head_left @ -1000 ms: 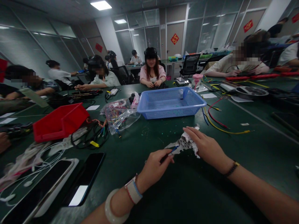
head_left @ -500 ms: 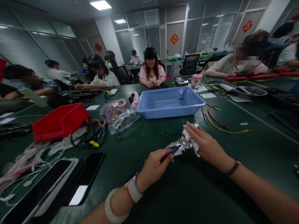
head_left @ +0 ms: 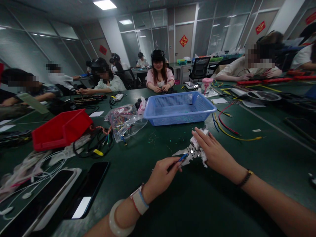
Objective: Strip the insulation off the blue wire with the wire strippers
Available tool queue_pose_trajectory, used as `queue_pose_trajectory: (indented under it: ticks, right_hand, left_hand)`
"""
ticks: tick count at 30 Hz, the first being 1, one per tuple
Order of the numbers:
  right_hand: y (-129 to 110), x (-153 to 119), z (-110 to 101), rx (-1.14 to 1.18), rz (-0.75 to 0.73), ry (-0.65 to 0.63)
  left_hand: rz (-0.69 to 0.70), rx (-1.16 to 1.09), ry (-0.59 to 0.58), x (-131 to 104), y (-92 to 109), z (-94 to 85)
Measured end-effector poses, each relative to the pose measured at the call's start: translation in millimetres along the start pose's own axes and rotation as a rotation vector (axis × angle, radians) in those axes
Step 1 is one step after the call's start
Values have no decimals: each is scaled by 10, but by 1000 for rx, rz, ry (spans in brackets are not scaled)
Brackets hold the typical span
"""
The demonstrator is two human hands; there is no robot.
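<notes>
Wire strippers (head_left: 192, 152) lie in my right hand (head_left: 217, 154), which is closed around their handles. Crumpled white tissue (head_left: 204, 160) is wrapped about the handles under my palm and fingers. My left hand (head_left: 161, 175) pinches a short blue wire (head_left: 183, 157), and only its end shows past my fingertips. That end rests against the metal jaws, though I cannot tell whether it sits in a notch. Both hands are just above the green table, in front of the blue basket (head_left: 179, 118).
Left of the basket sit a clear bag (head_left: 124, 123) of wires and a red bin (head_left: 61, 131). Two phones and white earphones lie near left. Loose coloured wires (head_left: 243, 139) spread to the right. Co-workers sit around the table; one person (head_left: 160, 75) faces me.
Both hands and the wire strippers have shifted very slightly left in view, along with the whole scene. The grip on the wire and on the strippers looks the same.
</notes>
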State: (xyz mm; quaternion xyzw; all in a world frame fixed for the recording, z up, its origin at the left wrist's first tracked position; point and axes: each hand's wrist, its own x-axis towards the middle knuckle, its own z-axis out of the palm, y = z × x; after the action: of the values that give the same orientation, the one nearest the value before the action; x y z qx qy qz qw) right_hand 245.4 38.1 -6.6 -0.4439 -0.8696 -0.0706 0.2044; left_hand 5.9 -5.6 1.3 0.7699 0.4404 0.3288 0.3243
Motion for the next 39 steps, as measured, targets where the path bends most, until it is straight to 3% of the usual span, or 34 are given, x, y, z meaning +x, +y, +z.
queue_pose_trajectory:
  ticks: [5, 23, 39]
  right_hand:
    - [4, -16, 21, 110, 74, 10]
    - [-34, -54, 90, 181, 130, 21]
    - [-15, 18, -52, -269, 57, 14]
  left_hand:
    - [-25, -23, -56, -4, -4, -6]
    - [-50, -82, -68, 15, 41, -31]
    - [-34, -112, -102, -5, 19, -19]
